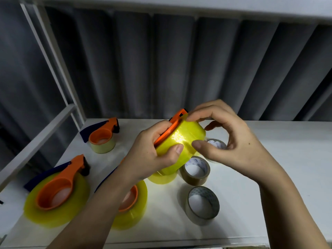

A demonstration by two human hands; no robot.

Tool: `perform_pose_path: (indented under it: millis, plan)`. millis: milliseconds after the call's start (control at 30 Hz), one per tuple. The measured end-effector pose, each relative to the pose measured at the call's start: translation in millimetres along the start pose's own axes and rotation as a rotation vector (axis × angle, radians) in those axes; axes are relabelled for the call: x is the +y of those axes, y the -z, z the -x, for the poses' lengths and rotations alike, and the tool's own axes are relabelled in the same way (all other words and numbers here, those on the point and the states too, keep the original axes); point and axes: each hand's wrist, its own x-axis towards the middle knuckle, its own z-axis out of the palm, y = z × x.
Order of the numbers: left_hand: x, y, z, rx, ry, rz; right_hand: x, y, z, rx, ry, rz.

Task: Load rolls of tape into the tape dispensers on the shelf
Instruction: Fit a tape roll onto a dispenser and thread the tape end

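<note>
Both forearms reach over the white shelf (269, 159), left hand (152, 155) gripping a glossy yellow tape roll (181, 141) on an orange dispenser (172, 126), right hand (230, 139) pinching its edge above three loose rolls (195, 169).

Both hands, left hand (152, 155) and right hand (231, 141), hold a yellow tape roll (181, 141) above the shelf (269, 177).
</note>
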Motion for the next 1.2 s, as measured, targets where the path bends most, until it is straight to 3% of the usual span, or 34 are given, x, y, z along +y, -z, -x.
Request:
perform_pose_path:
  millis: [233, 467, 833, 967, 1100, 1200]
  plan:
    - [8, 7, -6, -0.146, -0.002, -0.096, -4, 13, -7, -0.045, 0.078, 0.232]
    - [13, 11, -11, -0.284, 0.087, -0.097, -11, 25, -16, -0.198, 0.115, 0.391]
    - [12, 11, -13, -0.368, 0.173, -0.101, 1, 18, -12, -0.182, 0.213, 0.377]
    - [12, 12, -10, -0.366, 0.198, -0.042, 6, 12, -11, -0.144, 0.158, 0.297]
    - [14, 13, -11, -0.363, 0.185, 0.039, 4, 24, -15, -0.234, 0.047, 0.098]
    - [14, 15, -12, -0.37, 0.166, 0.048, 1, 28, -16, -0.245, 0.062, 0.111]
